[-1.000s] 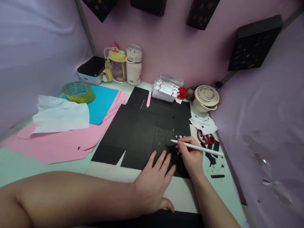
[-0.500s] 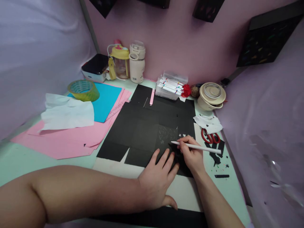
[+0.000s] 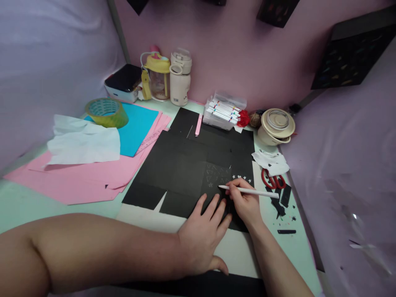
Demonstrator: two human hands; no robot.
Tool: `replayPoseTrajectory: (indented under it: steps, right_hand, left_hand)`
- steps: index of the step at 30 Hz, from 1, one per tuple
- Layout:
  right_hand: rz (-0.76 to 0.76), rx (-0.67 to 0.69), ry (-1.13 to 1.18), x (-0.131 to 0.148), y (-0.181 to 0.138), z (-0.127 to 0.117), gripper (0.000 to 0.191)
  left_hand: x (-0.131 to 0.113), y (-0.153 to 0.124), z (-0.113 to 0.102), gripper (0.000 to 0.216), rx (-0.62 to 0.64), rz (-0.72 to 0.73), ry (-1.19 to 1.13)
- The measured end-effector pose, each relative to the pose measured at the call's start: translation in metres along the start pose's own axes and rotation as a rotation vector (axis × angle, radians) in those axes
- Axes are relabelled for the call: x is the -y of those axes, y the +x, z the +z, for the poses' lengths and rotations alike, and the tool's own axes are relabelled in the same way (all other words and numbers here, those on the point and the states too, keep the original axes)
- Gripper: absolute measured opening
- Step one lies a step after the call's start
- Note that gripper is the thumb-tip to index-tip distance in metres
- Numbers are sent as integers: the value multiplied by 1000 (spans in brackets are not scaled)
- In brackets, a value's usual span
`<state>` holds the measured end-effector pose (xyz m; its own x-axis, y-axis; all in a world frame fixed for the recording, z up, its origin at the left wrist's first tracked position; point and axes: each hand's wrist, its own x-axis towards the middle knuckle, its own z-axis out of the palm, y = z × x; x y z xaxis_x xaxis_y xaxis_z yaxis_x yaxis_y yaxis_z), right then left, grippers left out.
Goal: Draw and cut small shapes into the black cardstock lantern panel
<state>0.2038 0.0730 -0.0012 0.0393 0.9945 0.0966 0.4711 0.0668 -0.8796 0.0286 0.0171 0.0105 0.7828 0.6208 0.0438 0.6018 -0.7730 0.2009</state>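
Mid-frame there's black card (image 3: 176,161), left hand (image 3: 201,239) spread flat on it, right hand (image 3: 246,206) pinching a white pen (image 3: 258,192) right of centre, nearly horizontal, tip pointing left. Upper-left tape roll's (image 3: 115,120) lettering looks too blurry to read.

The left hand (image 3: 202,239) hides part of the black cardboard (image 3: 173,165); the right hand (image 3: 246,206) covers some of the white pen (image 3: 260,192). The blades of the red-handled scissors (image 3: 273,180) cannot be discerned. The right edge crops a black box (image 3: 349,60). Print on the cream bottle (image 3: 180,87) is illegible.
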Motion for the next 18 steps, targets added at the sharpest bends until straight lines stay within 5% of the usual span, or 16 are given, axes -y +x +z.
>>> replayPoseTrajectory:
  steps: [18]
  right_hand:
    - [-12,10,-17,5,1,0,19]
  left_hand:
    - [1,0,10,107,-42,3,11]
